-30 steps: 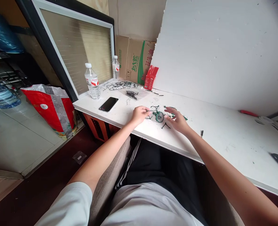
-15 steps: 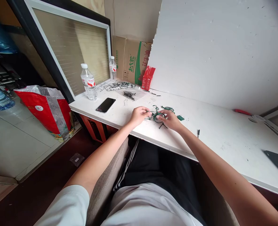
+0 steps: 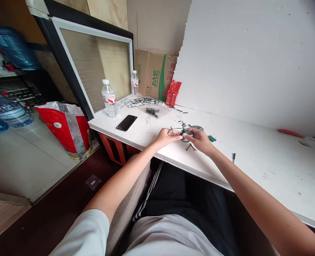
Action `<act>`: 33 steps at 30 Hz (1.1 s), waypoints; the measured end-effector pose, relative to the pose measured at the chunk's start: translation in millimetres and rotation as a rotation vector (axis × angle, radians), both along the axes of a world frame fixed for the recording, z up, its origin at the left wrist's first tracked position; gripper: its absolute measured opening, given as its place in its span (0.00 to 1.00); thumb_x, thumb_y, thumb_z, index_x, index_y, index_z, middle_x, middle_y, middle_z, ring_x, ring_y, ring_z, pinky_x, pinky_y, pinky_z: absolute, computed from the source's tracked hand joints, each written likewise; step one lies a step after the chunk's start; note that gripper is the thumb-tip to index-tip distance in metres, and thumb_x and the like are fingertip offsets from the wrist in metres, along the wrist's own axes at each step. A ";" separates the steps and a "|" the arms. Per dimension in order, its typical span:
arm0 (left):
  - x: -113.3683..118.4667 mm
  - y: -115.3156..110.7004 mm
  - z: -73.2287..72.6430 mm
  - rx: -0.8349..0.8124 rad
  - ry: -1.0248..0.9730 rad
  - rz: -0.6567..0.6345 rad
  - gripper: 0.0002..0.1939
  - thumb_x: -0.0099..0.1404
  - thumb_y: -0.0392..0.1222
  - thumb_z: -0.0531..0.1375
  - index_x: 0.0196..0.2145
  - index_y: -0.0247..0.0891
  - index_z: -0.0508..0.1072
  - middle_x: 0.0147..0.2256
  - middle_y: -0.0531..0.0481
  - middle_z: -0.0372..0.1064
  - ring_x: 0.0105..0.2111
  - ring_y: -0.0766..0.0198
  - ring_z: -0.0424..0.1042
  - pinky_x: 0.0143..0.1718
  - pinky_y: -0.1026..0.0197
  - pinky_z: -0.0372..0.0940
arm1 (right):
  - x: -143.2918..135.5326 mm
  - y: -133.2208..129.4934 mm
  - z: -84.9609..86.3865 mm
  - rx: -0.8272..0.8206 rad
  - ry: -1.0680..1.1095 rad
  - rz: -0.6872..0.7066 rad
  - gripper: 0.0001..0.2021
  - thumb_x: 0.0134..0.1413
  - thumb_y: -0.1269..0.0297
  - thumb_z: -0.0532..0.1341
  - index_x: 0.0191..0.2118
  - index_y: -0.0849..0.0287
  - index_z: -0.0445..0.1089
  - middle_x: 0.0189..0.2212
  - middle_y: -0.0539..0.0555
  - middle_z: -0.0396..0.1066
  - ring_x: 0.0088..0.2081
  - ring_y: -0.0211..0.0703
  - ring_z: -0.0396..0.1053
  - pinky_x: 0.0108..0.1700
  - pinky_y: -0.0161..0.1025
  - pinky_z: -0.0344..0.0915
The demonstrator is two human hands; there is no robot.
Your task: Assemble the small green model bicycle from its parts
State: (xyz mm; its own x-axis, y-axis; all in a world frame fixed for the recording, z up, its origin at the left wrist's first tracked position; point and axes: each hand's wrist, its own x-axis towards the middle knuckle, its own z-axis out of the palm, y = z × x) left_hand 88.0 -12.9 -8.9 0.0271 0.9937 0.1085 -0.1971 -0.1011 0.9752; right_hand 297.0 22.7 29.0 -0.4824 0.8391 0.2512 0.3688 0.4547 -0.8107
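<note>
A small green model bicycle (image 3: 184, 132) is held just above the white tabletop between both hands. My left hand (image 3: 166, 137) is closed on its frame from the left, thumb and fingers reaching toward the middle. My right hand (image 3: 198, 139) pinches it at the spoked wheel, covering part of that wheel. Behind the right hand lies another green wheel part (image 3: 197, 127). A small dark forked piece (image 3: 191, 147) rests on the table just below the bicycle. To the right of my right hand is a flat green piece (image 3: 212, 138).
A phone (image 3: 126, 122) and a water bottle (image 3: 109, 99) stand left on the table (image 3: 253, 156). Farther back are black sprue frames (image 3: 141, 102), a plastic bag with dark parts (image 3: 153, 112), a red box (image 3: 173, 93) and a carton (image 3: 154, 76). A pen-like tool (image 3: 234, 157) lies right.
The camera view has shifted, so the scene sits farther right and lower. My left fingers have moved from a raised pinch to lying along the bicycle's frame. My right hand keeps its grip.
</note>
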 end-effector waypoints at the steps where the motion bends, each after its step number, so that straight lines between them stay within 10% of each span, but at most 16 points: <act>1: 0.5 0.1 -0.2 -0.003 0.015 0.013 0.19 0.51 0.40 0.80 0.38 0.29 0.84 0.40 0.37 0.84 0.40 0.54 0.82 0.53 0.50 0.73 | 0.5 -0.2 0.3 0.008 -0.008 -0.007 0.33 0.55 0.29 0.68 0.49 0.55 0.78 0.39 0.57 0.78 0.36 0.50 0.71 0.40 0.47 0.69; 13: 13.7 5.7 -2.9 0.014 0.123 0.002 0.18 0.47 0.42 0.80 0.31 0.32 0.81 0.33 0.46 0.80 0.36 0.59 0.79 0.42 0.58 0.70 | 13.3 -1.1 3.9 0.030 -0.082 0.007 0.34 0.54 0.27 0.67 0.50 0.54 0.79 0.37 0.58 0.80 0.36 0.53 0.75 0.41 0.50 0.72; 33: 28.6 11.2 -2.2 -0.010 -0.125 -0.143 0.28 0.43 0.50 0.83 0.36 0.29 0.81 0.36 0.42 0.80 0.35 0.57 0.81 0.51 0.48 0.74 | 49.0 -3.0 -5.8 -0.035 0.074 -0.159 0.29 0.54 0.30 0.68 0.37 0.55 0.78 0.33 0.56 0.77 0.35 0.50 0.72 0.41 0.47 0.70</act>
